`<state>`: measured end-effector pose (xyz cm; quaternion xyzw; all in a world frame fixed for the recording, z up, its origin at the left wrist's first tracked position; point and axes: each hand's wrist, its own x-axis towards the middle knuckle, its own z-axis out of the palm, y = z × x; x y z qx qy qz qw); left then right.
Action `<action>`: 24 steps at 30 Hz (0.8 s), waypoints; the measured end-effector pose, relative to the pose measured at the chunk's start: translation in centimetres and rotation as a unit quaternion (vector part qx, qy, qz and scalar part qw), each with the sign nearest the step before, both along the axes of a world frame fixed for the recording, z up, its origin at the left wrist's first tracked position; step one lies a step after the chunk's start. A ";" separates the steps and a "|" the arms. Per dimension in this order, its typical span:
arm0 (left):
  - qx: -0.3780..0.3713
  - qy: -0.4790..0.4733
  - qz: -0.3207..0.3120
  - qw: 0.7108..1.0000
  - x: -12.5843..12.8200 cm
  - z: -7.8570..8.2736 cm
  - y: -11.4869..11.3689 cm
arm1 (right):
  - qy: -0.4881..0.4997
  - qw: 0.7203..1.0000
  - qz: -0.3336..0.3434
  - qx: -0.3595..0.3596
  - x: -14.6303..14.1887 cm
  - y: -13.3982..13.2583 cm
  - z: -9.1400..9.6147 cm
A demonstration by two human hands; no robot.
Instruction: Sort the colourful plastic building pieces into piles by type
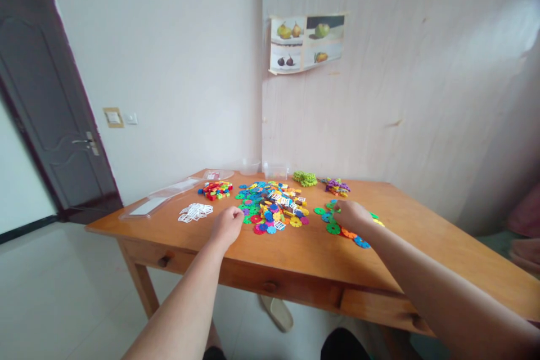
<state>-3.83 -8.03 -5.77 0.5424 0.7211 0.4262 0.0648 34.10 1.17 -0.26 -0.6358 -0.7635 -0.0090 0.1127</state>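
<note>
A large pile of colourful plastic flower-shaped discs lies in the middle of the wooden table. My left hand rests curled on the table at the pile's left edge, fingers closed; what it holds, if anything, is hidden. My right hand lies over a smaller group of green, orange and blue discs to the right, its fingers bent down onto them. White window-shaped pieces lie left of my left hand.
A heap of small red, blue and yellow blocks, a green disc cluster and a purple cluster sit further back. Clear plastic lids and tubs line the far left edge. A dark door stands left.
</note>
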 end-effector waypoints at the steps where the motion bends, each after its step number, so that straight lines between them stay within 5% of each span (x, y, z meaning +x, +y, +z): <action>1: 0.001 0.000 0.002 1.000 0.0 0.0 0.0 | -0.003 1.000 -0.003 0.004 -0.1 -0.2 0.1; 12: 0.010 0.005 -0.003 1.000 0.2 0.1 -0.2 | -0.033 0.988 0.149 0.033 -5.1 -0.9 -0.2; 24: 0.001 0.000 0.008 1.000 0.5 0.5 -0.5 | -0.081 0.986 0.143 0.003 -4.8 1.3 0.1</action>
